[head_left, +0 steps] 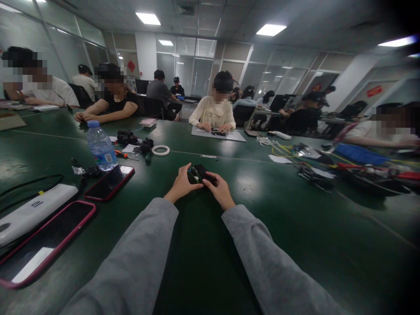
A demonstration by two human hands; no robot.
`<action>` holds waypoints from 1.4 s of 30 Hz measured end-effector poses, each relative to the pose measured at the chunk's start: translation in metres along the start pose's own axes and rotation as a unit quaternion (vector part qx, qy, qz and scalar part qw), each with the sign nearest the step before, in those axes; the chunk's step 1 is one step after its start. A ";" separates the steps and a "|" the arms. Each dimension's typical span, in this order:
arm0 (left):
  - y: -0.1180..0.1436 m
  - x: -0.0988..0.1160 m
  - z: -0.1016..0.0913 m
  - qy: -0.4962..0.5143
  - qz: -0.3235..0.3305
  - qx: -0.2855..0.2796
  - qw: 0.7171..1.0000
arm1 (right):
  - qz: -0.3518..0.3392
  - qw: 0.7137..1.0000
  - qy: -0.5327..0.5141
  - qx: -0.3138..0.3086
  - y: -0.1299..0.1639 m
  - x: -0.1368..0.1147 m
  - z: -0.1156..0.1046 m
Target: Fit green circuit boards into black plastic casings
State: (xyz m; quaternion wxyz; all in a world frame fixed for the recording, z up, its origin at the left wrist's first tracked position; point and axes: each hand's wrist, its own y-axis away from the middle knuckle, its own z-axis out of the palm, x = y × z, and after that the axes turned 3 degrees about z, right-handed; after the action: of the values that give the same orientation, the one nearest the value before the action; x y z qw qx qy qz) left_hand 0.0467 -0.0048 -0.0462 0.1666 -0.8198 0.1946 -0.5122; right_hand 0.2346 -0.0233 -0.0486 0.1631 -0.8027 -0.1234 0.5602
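Observation:
Above the green table (210, 262), both my hands are at a small black device with a green circuit board (196, 176) showing on its left side. My left hand (181, 183) is closed on the board end, thumb below and index finger above. Closed at the other end, my right hand (220, 189) pinches the black casing (201, 167) between thumb and fingers. Whether board and casing are joined or separate parts I cannot tell. My fingers hide some of the device.
To the left are a water bottle (101, 146), two phones (110, 183) and a white power bank-like unit (36, 212). A white tape ring (160, 150) and a screwdriver (126, 155) lie ahead. Cables and a blue pouch (361, 155) clutter the right. Several people sit around.

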 end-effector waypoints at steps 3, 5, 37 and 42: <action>0.001 0.002 0.000 -0.022 0.016 -0.003 1.000 | -0.021 0.999 0.017 -0.018 0.001 -0.004 -0.001; 0.001 0.002 0.000 -0.028 0.020 0.003 0.999 | -0.032 0.999 0.033 -0.023 0.002 -0.005 -0.001; -0.013 0.003 -0.017 0.384 -0.228 0.174 0.878 | 0.074 0.989 0.022 0.126 -0.007 0.021 -0.004; -0.013 0.006 -0.024 0.484 -0.249 0.184 0.819 | 0.082 0.991 -0.004 0.102 -0.005 0.007 -0.003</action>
State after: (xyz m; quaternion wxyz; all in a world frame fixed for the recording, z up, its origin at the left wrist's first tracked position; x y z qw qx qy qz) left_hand 0.0298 0.0022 -0.0252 0.0651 -0.4412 -0.0587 -0.8931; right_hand 0.2398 -0.0167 -0.0521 0.1970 -0.7868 0.0001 0.5849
